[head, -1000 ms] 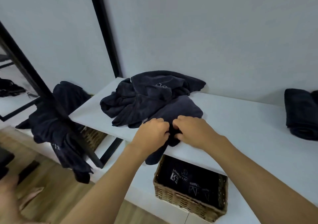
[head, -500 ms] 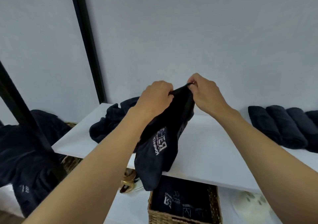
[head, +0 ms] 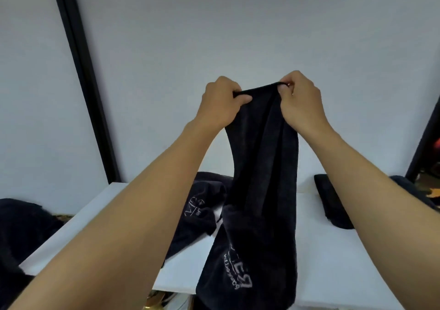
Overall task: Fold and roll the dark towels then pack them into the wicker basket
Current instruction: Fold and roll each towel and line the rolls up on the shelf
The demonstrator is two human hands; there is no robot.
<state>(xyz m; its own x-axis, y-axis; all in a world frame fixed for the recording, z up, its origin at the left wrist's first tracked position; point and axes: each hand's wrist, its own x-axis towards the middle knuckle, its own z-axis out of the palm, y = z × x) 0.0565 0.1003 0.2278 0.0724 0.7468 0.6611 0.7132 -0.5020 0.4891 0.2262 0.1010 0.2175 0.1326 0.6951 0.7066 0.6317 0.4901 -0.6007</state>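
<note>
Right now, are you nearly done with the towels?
Done: a rolled towel lies on the white shelf. In hand: the left hand and right hand pinch the top edge of a hanging dark towel, not yet folded. Left: a crumpled towel pile, and packing; the basket is out of view.

wall [head: 238, 23] plain pale grey, evenly lit | black upright post [head: 81, 71] left | second post [head: 426, 133] far right | white shelf top [head: 345, 274] below
</note>
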